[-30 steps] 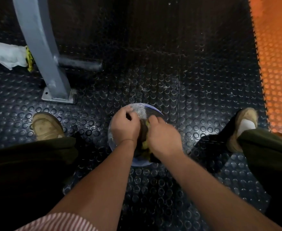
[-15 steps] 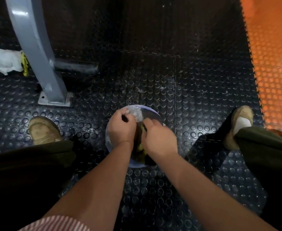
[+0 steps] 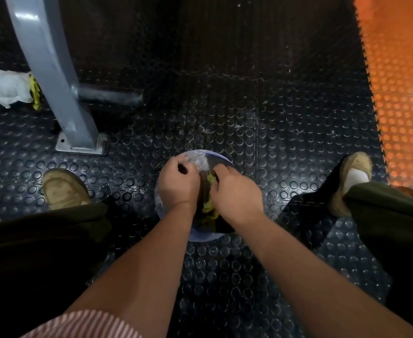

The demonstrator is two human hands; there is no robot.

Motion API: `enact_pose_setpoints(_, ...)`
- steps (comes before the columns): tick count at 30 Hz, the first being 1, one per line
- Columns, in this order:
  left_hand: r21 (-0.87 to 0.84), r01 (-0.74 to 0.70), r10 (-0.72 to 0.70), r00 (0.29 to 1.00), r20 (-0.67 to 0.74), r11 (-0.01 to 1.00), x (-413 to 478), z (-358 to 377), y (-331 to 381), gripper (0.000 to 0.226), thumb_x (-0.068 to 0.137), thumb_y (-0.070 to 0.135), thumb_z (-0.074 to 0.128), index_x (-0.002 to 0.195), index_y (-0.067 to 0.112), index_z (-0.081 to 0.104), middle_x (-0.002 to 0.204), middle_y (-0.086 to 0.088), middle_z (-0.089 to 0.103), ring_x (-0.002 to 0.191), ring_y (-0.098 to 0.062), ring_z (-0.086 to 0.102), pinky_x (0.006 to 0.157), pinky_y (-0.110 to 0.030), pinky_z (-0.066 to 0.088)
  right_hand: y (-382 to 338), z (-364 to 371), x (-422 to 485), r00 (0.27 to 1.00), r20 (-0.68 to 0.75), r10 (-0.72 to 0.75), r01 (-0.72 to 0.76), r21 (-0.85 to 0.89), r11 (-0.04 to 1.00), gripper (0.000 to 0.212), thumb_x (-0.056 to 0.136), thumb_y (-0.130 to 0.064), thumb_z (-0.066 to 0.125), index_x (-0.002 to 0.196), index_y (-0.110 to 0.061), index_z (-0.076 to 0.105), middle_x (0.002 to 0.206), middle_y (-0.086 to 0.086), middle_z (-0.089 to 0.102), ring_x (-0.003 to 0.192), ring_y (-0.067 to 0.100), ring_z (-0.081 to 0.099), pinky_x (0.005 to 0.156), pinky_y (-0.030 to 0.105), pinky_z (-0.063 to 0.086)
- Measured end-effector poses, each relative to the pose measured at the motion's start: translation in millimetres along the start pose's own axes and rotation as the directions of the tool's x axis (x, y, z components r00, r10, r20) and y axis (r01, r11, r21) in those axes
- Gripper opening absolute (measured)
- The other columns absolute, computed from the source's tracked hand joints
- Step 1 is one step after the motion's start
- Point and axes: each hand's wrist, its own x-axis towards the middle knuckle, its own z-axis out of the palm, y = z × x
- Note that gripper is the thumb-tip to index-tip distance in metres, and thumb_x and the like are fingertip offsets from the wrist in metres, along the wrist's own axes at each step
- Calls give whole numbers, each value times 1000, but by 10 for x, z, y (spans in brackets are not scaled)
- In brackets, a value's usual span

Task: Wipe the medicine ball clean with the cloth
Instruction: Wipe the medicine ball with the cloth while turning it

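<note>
A striped sleeve (image 3: 83,323) shows at 7 o'clock. The medicine ball (image 3: 200,161) sits on the bumpy black floor (image 3: 225,276) in the middle, between two tan shoes at 9 and 3 o'clock. The left hand (image 3: 178,184) holds the ball's top, fingers curled. The right hand (image 3: 234,193) has its fingers clamped on the yellow-green cloth (image 3: 209,203), pressing it on the ball. A grey post (image 3: 54,76) stands at 10 o'clock, with a white rag (image 3: 3,89) beyond it.
</note>
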Motion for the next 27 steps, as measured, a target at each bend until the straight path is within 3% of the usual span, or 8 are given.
enact_pose_setpoints(4, 36, 17, -18, 1000, 21, 999, 28, 16, 29, 15, 94, 27, 52, 90, 24, 66, 111, 9, 67, 99, -15, 60, 76, -24, 42, 25, 158, -426, 995, -65, -77, 75, -23, 997, 11, 80, -13, 66, 87, -11, 57, 77, 5, 62, 55, 32, 58, 42, 29, 33)
enact_pose_setpoints(5, 38, 2, -2, 1000, 15, 999, 16, 21, 18, 15, 94, 27, 52, 90, 24, 66, 110, 8, 68, 99, -16, 60, 75, -26, 44, 45, 166, -458, 993, -73, -89, 87, -40, 995, 11, 78, -13, 66, 86, -12, 57, 74, 3, 61, 53, 31, 58, 41, 28, 32)
enact_pose_setpoints(9, 44, -42, 43, 999, -19, 998, -57, 6, -25, 18, 93, 25, 51, 94, 22, 68, 109, 10, 68, 98, -13, 60, 76, -27, 44, 63, -50, -154, 1000, 29, 10, -10, 4, 1000, 23, 95, -25, 43, 115, -16, 52, 106, 4, 60, 91, 29, 61, 65, 32, 41)
enact_pose_setpoints(12, 14, -47, 47, 999, -27, 999, -76, -20, -40, 18, 91, 20, 52, 96, 21, 69, 105, 13, 66, 97, -10, 59, 78, -27, 46, -13, -196, 248, 999, 26, 36, -35, -26, 999, 22, 95, -22, 44, 114, -13, 52, 103, 7, 61, 90, 29, 60, 64, 33, 41)
enact_pose_setpoints(14, 8, -42, 43, 999, -17, 999, -80, -31, -32, 17, 91, 18, 52, 96, 21, 69, 104, 13, 66, 96, -9, 58, 75, -24, 43, -77, -191, 296, 995, 98, 5, -1, -43, 999, 22, 94, -21, 44, 113, -13, 52, 105, 7, 61, 91, 29, 59, 64, 32, 40)
enact_pose_setpoints(20, 28, 8, -8, 1000, 5, 1000, -51, -43, 18, 19, 93, 24, 49, 93, 28, 68, 112, 15, 66, 96, -5, 54, 61, -11, 31, -8, 59, -401, 993, 91, -81, 84, -30, 996, 31, 96, -28, 41, 123, -16, 49, 117, 3, 56, 96, 30, 58, 66, 32, 38)
enact_pose_setpoints(24, 46, -56, 53, 997, 63, 997, -14, -57, 29, 18, 95, 25, 50, 100, 23, 67, 119, 13, 65, 103, -12, 59, 75, -22, 42, 102, 47, -495, 985, 171, 4, -14, 53, 999, 29, 92, -31, 47, 118, -21, 54, 112, 0, 60, 95, 26, 59, 69, 31, 42)
enact_pose_setpoints(27, 3, -38, 36, 967, 251, 999, 85, -141, 25, 23, 98, 30, 50, 115, 22, 63, 131, 11, 58, 111, -11, 56, 89, -24, 41, 168, -131, -294, 978, 162, 131, -159, 171, 972, 21, 89, -30, 53, 107, -22, 59, 95, 1, 63, 88, 25, 59, 68, 29, 42)
